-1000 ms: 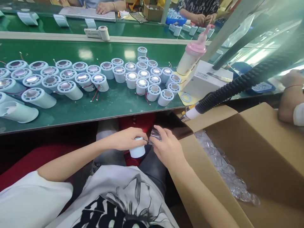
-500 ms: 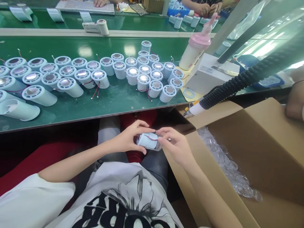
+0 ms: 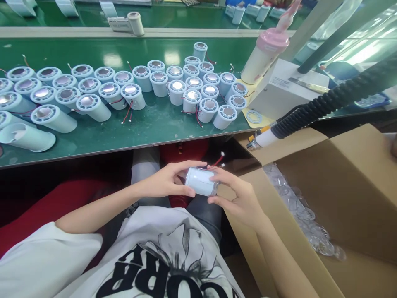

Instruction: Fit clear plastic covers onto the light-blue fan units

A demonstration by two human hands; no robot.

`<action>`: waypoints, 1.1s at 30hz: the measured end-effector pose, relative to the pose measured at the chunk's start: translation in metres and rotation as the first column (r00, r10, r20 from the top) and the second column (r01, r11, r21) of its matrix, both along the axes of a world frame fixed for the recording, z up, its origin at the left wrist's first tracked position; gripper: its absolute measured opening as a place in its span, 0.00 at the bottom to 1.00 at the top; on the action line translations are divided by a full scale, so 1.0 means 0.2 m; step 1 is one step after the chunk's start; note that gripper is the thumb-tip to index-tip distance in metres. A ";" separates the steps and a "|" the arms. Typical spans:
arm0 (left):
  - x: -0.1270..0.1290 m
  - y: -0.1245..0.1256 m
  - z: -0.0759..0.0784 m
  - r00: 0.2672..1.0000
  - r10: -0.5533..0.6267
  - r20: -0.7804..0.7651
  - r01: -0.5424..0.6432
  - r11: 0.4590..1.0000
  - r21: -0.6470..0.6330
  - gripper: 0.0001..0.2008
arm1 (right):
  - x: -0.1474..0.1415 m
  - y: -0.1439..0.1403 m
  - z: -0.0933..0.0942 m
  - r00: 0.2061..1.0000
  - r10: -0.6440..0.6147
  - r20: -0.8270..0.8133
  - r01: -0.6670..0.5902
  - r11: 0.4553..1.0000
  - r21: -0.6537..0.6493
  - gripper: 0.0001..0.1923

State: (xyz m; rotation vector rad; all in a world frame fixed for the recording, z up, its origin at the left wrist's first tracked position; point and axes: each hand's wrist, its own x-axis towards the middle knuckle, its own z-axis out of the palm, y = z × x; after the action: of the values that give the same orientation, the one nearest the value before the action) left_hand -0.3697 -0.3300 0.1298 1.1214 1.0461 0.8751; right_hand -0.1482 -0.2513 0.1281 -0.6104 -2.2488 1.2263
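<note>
Over my lap, a light blue cylindrical battery pack (image 3: 199,182) lies on its side in a clear plastic sleeve. My left hand (image 3: 176,179) is wrapped round its left end, the thumb below and the fingers along the top. At the other end, my right hand (image 3: 237,194) grips the pack between fingers and thumb. Thin red wires with small white connectors (image 3: 222,154) stick up behind the right fingertips. On the green bench ahead stand several similar blue cylinders (image 3: 225,117) with round metallic centres, some trailing red and black wires.
To my right, an open cardboard box (image 3: 356,186) holds clear plastic parts (image 3: 305,213). A black corrugated hose (image 3: 307,109) with a white nozzle reaches over its corner. A grey-white device (image 3: 279,89) and a pink-topped bottle (image 3: 263,54) stand at the bench's right.
The pack has been turned so its wires point up behind it and a plain blue side faces me. My right fingers have shifted from the wires onto the pack's right end. The view has tilted down.
</note>
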 end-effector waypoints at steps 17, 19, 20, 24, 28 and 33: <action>-0.01 -0.04 0.04 0.977 -0.037 -0.208 0.087 0.968 0.235 0.34 | -0.01 -0.03 0.06 0.999 -0.037 -0.036 0.009 0.804 -0.595 0.20; -0.01 -0.04 0.04 0.977 -0.029 -0.213 0.085 0.962 0.261 0.34 | -0.01 -0.03 0.06 0.998 -0.048 -0.029 0.019 0.769 -0.639 0.21; -0.01 -0.04 0.03 0.977 -0.028 -0.212 0.086 0.958 0.273 0.35 | -0.02 -0.04 0.06 0.998 -0.054 -0.021 0.027 0.751 -0.659 0.21; -0.01 -0.04 0.03 0.978 -0.045 -0.205 0.105 0.951 0.291 0.35 | -0.03 -0.04 0.06 0.997 -0.071 0.018 0.061 0.678 -0.732 0.20; -0.02 -0.05 0.03 0.974 -0.053 -0.218 0.121 0.943 0.311 0.35 | -0.04 -0.04 0.05 0.995 -0.093 0.036 0.085 0.598 -0.797 0.20; -0.03 -0.05 0.03 0.970 -0.047 -0.239 0.132 0.927 0.352 0.35 | -0.05 -0.06 0.01 0.993 -0.102 0.062 0.103 0.473 -0.875 0.24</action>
State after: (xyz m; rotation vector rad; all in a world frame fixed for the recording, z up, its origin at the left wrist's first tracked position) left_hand -0.3748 -0.3398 0.1358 1.6036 1.0308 0.9061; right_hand -0.1591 -0.2630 0.1293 -1.0774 -1.3567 2.3069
